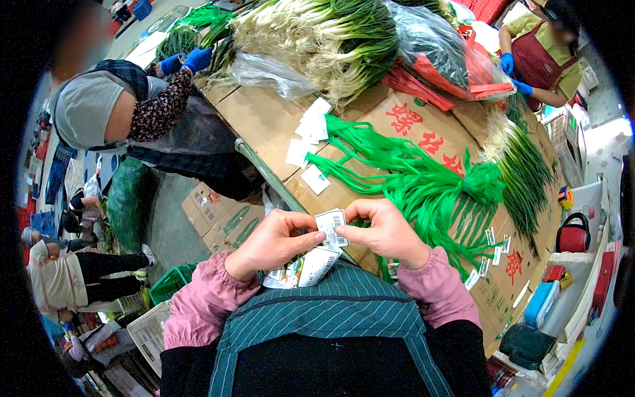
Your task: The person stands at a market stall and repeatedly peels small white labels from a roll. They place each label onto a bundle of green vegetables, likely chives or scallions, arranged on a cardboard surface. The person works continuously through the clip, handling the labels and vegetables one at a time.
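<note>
Between my two hands, over the table's near edge, is a small white printed label point(332, 228) with a barcode. My left hand point(283, 240) pinches its left side between thumb and fingers; my right hand point(384, 231) pinches its right side. Just below, a strip of printed labels point(317, 266) with coloured pictures rests against my striped apron. Beyond my right hand lies a tied bundle of green mesh net sleeves point(421, 183). White tags point(315, 179) sit at the far left ends of the sleeves, and narrower labels point(483, 266) at their near right ends.
Flattened cardboard point(278, 149) covers the table. A large pile of spring onions point(322, 39) stands at the back, a smaller bunch point(521, 173) at the right. A co-worker in blue gloves point(198, 59) handles greens at the left; another point(540, 59) stands far right. A white shelf point(578, 258) borders the right.
</note>
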`<state>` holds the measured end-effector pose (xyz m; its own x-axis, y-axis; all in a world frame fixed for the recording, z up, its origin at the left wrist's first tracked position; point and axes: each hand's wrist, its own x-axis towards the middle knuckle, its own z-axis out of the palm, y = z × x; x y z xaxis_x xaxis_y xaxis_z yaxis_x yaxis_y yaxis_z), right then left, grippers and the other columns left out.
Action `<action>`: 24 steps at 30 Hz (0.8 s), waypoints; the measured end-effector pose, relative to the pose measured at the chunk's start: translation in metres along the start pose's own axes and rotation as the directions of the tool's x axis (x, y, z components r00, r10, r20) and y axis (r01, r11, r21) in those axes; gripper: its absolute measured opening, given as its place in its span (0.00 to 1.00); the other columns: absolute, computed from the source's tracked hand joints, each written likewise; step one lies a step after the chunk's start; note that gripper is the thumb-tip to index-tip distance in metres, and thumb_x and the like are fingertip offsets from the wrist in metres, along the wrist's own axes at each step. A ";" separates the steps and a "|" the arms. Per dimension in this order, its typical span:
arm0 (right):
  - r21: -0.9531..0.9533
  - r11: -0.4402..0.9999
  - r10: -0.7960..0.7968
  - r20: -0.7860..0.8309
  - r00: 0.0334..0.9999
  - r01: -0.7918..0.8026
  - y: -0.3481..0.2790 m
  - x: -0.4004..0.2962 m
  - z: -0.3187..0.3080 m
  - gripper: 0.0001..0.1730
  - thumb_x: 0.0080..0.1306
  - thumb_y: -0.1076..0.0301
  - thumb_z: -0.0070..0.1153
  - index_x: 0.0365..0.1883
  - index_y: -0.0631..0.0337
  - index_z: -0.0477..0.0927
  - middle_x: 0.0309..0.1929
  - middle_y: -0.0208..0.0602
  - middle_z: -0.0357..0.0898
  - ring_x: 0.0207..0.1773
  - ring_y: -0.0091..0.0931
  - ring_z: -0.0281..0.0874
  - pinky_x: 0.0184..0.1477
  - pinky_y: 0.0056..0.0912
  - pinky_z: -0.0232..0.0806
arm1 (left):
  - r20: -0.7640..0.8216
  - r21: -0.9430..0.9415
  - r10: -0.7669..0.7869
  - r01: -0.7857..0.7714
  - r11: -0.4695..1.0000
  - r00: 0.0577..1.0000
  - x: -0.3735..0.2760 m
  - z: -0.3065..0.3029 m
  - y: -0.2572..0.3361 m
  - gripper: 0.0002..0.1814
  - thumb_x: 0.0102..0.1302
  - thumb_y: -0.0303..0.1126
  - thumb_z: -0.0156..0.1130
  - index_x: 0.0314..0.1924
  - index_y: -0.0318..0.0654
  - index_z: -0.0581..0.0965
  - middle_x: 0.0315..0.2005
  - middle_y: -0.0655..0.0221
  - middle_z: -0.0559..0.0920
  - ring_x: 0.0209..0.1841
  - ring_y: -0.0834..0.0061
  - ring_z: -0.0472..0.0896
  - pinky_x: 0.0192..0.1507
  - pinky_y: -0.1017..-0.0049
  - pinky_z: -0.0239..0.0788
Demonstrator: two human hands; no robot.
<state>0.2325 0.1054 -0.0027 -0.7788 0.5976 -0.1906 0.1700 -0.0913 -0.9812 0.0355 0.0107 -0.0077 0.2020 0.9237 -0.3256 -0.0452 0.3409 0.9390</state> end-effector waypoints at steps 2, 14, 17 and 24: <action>0.008 1.000 -0.006 0.012 1.000 0.006 0.000 0.000 0.001 0.10 0.57 0.70 0.61 0.33 0.69 0.79 0.29 0.35 0.79 0.34 0.18 0.73 0.37 0.23 0.67 | -0.018 0.066 -0.030 0.032 0.997 0.999 0.003 -0.001 -0.004 0.11 0.64 0.31 0.60 0.35 0.28 0.80 0.22 0.78 0.78 0.25 0.91 0.70 0.24 0.85 0.62; 0.234 0.972 0.007 -0.066 0.998 0.009 0.024 0.009 0.014 0.07 0.60 0.72 0.60 0.34 0.66 0.79 0.29 0.27 0.79 0.31 0.13 0.72 0.31 0.18 0.66 | -0.065 0.003 -0.133 0.134 0.991 0.989 0.016 0.002 -0.012 0.09 0.59 0.31 0.64 0.32 0.30 0.81 0.21 0.76 0.79 0.21 0.91 0.72 0.22 0.85 0.62; 0.232 0.971 -0.021 -0.116 0.993 0.048 0.029 0.010 0.018 0.07 0.60 0.72 0.59 0.33 0.67 0.79 0.29 0.27 0.78 0.31 0.13 0.72 0.31 0.18 0.65 | -0.041 0.028 -0.131 0.132 0.991 0.991 0.017 0.000 -0.006 0.08 0.59 0.30 0.64 0.31 0.30 0.81 0.22 0.75 0.81 0.22 0.90 0.73 0.23 0.84 0.65; 0.166 0.985 -0.015 -0.183 0.983 0.046 0.022 -0.005 0.021 0.07 0.60 0.72 0.59 0.34 0.68 0.79 0.30 0.29 0.80 0.32 0.15 0.72 0.33 0.19 0.66 | 0.064 0.065 -0.118 0.114 0.991 0.991 0.017 0.001 -0.003 0.08 0.58 0.29 0.64 0.29 0.29 0.80 0.20 0.77 0.79 0.22 0.90 0.71 0.22 0.84 0.64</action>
<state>0.2274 0.0832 -0.0238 -0.6577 0.7346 -0.1670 0.0311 -0.1950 -0.9803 0.0402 0.0250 -0.0157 0.2686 0.8637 -0.4265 0.0415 0.4320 0.9009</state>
